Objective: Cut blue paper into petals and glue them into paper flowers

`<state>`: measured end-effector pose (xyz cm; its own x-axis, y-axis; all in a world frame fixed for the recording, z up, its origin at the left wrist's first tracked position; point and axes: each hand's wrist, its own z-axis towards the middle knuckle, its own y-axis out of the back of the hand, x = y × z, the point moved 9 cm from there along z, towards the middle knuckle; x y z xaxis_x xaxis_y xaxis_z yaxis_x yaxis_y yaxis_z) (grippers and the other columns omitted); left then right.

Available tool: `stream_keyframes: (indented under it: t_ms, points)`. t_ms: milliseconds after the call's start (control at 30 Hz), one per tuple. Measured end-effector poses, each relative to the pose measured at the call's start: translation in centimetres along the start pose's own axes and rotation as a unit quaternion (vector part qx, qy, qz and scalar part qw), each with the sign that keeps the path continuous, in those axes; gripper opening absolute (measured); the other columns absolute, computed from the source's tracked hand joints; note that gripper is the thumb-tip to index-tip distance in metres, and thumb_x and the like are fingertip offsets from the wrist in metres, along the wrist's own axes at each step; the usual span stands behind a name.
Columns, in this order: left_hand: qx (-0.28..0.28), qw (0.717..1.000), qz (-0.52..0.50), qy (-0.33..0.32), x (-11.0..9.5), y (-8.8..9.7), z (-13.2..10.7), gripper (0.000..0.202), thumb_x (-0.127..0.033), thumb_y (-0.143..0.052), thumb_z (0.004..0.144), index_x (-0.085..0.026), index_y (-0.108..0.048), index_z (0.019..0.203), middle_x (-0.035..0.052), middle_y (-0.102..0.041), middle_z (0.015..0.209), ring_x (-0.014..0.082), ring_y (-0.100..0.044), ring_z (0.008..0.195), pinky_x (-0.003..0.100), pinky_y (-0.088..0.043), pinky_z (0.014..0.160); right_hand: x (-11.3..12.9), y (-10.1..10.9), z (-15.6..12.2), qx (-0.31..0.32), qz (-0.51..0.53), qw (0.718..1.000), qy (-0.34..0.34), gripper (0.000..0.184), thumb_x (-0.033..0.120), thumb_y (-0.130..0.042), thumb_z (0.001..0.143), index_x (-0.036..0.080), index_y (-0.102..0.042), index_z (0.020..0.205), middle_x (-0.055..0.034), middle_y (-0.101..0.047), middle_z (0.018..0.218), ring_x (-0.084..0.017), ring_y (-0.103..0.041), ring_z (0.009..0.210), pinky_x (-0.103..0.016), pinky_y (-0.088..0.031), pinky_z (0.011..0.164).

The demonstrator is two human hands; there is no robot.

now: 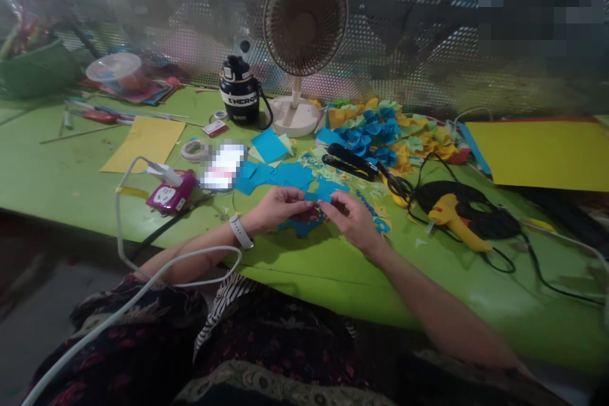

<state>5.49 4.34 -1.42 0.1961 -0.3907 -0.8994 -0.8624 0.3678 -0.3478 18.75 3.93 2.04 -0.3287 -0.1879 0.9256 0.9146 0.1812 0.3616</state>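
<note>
Between my two hands is a small piece of blue paper (318,196), held just above the table. My left hand (280,208), with a white watch band at its wrist, pinches the paper's left end. The fingers of my right hand (351,221) are closed on its right end. Beneath and behind the hands lie more blue paper pieces (290,174) and small scraps. A black flat iron-like tool (351,162) rests behind my right hand. Farther back is a heap of crumpled blue, yellow and green paper flowers (375,133).
A yellow glue gun (459,222) with its cord lies at right, near yellow sheets (547,152). At left are a purple power socket (171,193), a lit phone (224,167) and a tape roll (194,150). A fan (305,19) and black bottle (238,92) stand behind. A white cable crosses my left forearm.
</note>
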Motion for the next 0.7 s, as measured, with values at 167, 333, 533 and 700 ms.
stream_keyframes:
  t_ms: [167,333,533,700]
  points:
    - [-0.006,1.000,-0.001,0.001,0.1,0.3,0.2,0.047,-0.042,-0.090,0.059,-0.013,-0.055,0.067,0.0051,-0.076,0.073,0.0154,-0.074,0.070,0.029,-0.061,0.072,-0.6,-0.7,0.1,0.030,-0.010,0.999,-0.002,0.042,0.063,-0.060,0.086,0.023,-0.050,0.074,0.0030,-0.055,0.063,-0.015,-0.059,0.058,-0.029,-0.047,0.058]
    - [0.013,0.999,0.050,0.014,0.0,0.2,0.0,0.040,-0.042,-0.086,0.067,-0.012,-0.060,0.071,0.0069,-0.077,0.080,0.0164,-0.074,0.074,0.029,-0.061,0.070,-1.1,-1.1,0.1,0.053,-0.005,0.998,-0.015,0.044,0.064,-0.058,0.086,0.023,-0.048,0.074,0.0037,-0.055,0.057,-0.015,-0.059,0.054,-0.029,-0.044,0.053]
    - [0.035,0.996,0.074,0.018,0.0,-0.1,0.0,0.042,-0.045,-0.087,0.065,-0.011,-0.063,0.075,0.0072,-0.077,0.079,0.0177,-0.074,0.072,0.028,-0.061,0.063,-0.8,-1.4,0.1,0.071,0.027,0.997,-0.033,0.046,0.066,-0.061,0.083,0.023,-0.048,0.072,0.0040,-0.055,0.059,-0.013,-0.057,0.051,-0.028,-0.047,0.051]
    - [0.019,0.997,0.072,0.016,0.1,0.2,0.1,0.042,-0.045,-0.087,0.065,-0.011,-0.065,0.076,0.0070,-0.077,0.079,0.0159,-0.074,0.071,0.029,-0.061,0.069,-0.5,-1.0,0.3,0.072,0.033,0.996,-0.040,0.043,0.062,-0.065,0.082,0.023,-0.049,0.071,0.0037,-0.055,0.060,-0.013,-0.057,0.051,-0.029,-0.048,0.052]
